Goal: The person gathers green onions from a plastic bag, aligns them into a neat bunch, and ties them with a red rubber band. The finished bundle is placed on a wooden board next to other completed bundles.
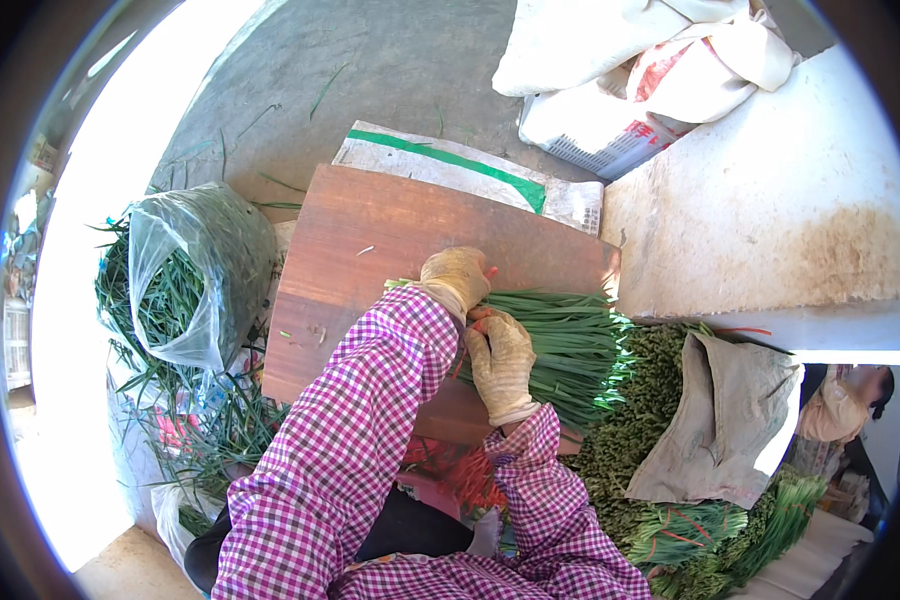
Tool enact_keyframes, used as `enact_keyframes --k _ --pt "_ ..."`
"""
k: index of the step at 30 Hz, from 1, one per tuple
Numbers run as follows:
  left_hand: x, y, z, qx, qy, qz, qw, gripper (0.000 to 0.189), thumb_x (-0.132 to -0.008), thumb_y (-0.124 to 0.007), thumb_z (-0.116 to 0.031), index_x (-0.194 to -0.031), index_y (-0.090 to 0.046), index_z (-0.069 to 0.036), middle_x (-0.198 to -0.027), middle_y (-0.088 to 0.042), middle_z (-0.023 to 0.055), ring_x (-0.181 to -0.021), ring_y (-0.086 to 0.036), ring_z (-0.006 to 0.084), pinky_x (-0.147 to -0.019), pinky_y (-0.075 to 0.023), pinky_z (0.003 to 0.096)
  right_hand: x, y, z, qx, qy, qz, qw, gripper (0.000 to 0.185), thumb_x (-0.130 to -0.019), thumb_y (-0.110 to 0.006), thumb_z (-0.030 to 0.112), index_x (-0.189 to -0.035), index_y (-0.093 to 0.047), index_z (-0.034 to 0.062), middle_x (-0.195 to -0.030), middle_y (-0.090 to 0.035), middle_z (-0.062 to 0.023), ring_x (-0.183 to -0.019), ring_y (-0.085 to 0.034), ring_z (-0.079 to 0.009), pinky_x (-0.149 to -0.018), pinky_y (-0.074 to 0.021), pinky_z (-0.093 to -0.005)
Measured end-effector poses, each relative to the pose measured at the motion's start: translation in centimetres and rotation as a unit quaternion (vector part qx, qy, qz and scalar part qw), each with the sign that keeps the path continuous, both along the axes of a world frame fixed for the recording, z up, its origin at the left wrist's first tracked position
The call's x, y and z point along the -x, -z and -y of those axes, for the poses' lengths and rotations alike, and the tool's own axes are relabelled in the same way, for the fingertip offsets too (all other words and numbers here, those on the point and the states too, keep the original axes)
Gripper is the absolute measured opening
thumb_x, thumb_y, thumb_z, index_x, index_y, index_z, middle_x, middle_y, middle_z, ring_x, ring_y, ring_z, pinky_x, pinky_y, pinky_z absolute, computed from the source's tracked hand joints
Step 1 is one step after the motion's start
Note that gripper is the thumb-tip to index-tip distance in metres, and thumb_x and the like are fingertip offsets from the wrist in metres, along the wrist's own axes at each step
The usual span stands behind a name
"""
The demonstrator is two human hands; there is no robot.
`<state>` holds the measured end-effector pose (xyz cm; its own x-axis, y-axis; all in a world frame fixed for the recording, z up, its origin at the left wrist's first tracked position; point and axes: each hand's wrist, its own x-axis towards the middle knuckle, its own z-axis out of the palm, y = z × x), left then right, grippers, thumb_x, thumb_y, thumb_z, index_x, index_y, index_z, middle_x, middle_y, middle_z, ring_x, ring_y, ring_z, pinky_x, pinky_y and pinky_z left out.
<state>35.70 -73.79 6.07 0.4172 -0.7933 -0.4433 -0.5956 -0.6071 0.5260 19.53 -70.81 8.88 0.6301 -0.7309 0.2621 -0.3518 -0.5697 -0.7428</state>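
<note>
A bunch of long green leafy stalks [562,337], perhaps garlic chives, lies across a reddish-brown wooden board [352,225]. My left hand [456,277], in a worn yellowish glove, rests on the bunch near its pale stem ends, with its fingers curled at a red tie. Just below and to the right, my gloved right hand [501,364] presses against the bunch, its fingers bent at the same tie. A strand of red tie hangs by its fingers. Parts of the stems are hidden beneath the left hand and checked sleeve.
A clear plastic bag of green leaves [195,270] stands at left, above loose leaves [232,435]. Red ties [465,472] lie below the board. Tied bunches [682,532] and a grey cloth [720,420] are at lower right, near another person [832,412]. A pale block [765,225] borders the board.
</note>
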Motion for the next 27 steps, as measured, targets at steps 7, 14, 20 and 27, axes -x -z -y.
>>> enact_keyframes --k 7,14,20,27 --pt "-0.3 -1.0 -3.5 0.107 -0.073 -0.157 0.979 0.019 -0.076 -0.075 -0.016 -0.077 -0.059 -0.005 -0.074 -0.062 0.0131 -0.070 -0.059 0.0222 -0.065 -0.0472 0.0383 -0.1 -0.6 0.2 -0.157 0.021 -0.075 0.984 0.012 -0.086 -0.067 0.016 -0.090 -0.070 0.0055 -0.096 -0.069 -0.0140 -0.091 -0.066 -0.0349 -0.079 -0.0510 -0.0423" --pt "-1.1 0.2 -3.6 0.105 -0.060 -0.175 0.977 0.023 -0.075 -0.077 -0.010 -0.098 -0.074 -0.007 -0.091 -0.073 0.0088 -0.087 -0.070 0.0185 -0.080 -0.0555 0.0320 -1.2 0.4 1.8 -0.130 0.034 -0.168 0.977 0.020 -0.088 -0.065 0.021 -0.090 -0.071 0.0023 -0.086 -0.068 -0.0138 -0.083 -0.066 -0.0287 -0.077 -0.0506 -0.0382" --pt "-1.4 -0.4 -4.1 0.106 -0.051 -0.192 0.974 0.017 -0.074 -0.078 -0.011 -0.091 -0.076 -0.009 -0.089 -0.074 0.0091 -0.086 -0.069 0.0207 -0.079 -0.0550 0.0337 -1.9 0.3 3.6 -0.214 -0.005 -0.235 0.948 0.027 -0.086 -0.065 0.031 -0.090 -0.072 0.0060 -0.093 -0.070 -0.0154 -0.091 -0.066 -0.0341 -0.082 -0.0497 -0.0439" --pt "-1.9 -0.8 -4.5 0.122 -0.023 -0.208 0.970 0.017 -0.074 -0.078 -0.012 -0.092 -0.076 -0.010 -0.089 -0.073 0.0085 -0.085 -0.068 0.0214 -0.077 -0.0532 0.0349 -3.1 0.8 5.2 -0.210 -0.023 -0.328 0.920 0.028 -0.084 -0.067 0.031 -0.094 -0.073 0.0062 -0.091 -0.072 -0.0170 -0.093 -0.068 -0.0333 -0.084 -0.0503 -0.0423"
